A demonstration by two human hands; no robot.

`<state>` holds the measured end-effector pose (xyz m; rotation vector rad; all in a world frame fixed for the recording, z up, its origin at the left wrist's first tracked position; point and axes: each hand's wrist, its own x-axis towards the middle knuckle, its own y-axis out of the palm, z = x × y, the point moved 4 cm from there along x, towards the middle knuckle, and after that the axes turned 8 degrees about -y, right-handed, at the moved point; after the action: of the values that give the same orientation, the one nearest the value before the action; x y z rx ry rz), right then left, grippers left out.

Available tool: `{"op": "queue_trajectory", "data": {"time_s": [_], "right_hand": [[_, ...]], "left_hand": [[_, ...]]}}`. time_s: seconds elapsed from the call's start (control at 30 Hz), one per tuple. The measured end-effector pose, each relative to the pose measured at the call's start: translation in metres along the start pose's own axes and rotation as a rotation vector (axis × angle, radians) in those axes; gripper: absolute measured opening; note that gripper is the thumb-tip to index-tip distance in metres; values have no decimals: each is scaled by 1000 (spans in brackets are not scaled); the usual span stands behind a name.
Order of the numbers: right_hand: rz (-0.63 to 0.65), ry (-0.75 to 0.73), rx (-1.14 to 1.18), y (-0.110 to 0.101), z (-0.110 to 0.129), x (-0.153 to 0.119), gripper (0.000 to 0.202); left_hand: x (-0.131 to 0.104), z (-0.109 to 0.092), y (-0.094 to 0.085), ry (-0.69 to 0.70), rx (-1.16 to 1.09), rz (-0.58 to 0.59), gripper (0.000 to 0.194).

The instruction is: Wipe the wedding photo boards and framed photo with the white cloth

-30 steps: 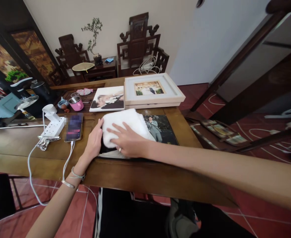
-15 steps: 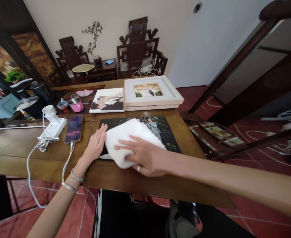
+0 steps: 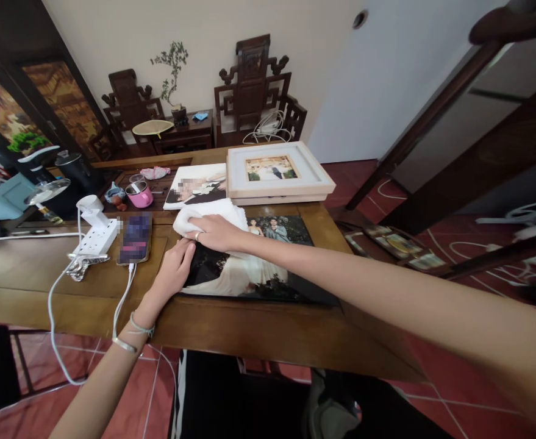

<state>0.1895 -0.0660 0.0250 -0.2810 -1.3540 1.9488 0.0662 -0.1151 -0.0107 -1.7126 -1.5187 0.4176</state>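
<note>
A large dark photo panel (image 3: 268, 268) lies flat on the wooden table (image 3: 249, 329), showing a couple and a pale, spreading dress. My right hand (image 3: 215, 233) presses a fluffy white cloth (image 3: 228, 212) onto the panel's far left part, its fingers curled over the fabric. Under the cloth, that corner of the panel is hidden. My left hand (image 3: 176, 265) rests along the panel's left edge with fingers stretched out, its fingertips close to the right hand. No object shows in the left hand.
Behind the panel lie a white-edged photo print (image 3: 197, 186) and a pale framed picture (image 3: 279, 174). To the left are a phone (image 3: 135, 239) on a cable, a power strip (image 3: 96, 238), a pink mug (image 3: 139, 194) and a dark kettle (image 3: 78, 171).
My right hand and the cloth have moved away from me and left across the panel, uncovering the dress and the panel's near part. The left hand stays at the edge.
</note>
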Motion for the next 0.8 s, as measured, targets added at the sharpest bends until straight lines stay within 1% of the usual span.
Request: {"op": "queue_trajectory", "data": {"time_s": [0.07, 0.17, 0.3, 0.47, 0.53, 0.6, 0.63, 0.7, 0.8], "right_hand": [[9, 2, 25, -2, -2, 1, 27], [9, 33, 44, -10, -8, -12, 26], [2, 93, 36, -23, -27, -54, 26], [-22, 140, -53, -41, -66, -114, 28], [-11, 161, -94, -48, -79, -131, 28], [0, 167, -139, -52, -85, -143, 28], [-2, 156, -168, -52, -84, -148, 28], [-24, 91, -231, -49, -74, -158, 26], [-29, -77, -302, -34, -39, -175, 20]], "left_hand": [[0, 2, 1, 0, -1, 1, 42], [1, 6, 2, -8, 6, -4, 43], [1, 9, 4, -23, 27, -7, 44], [1, 11, 4, -7, 38, -14, 41], [1, 12, 4, -8, 34, -18, 41], [1, 12, 4, -11, 32, -19, 42], [1, 12, 4, -10, 35, -16, 43], [1, 13, 5, -5, 45, -2, 44], [1, 13, 5, -2, 62, 15, 45]]}}
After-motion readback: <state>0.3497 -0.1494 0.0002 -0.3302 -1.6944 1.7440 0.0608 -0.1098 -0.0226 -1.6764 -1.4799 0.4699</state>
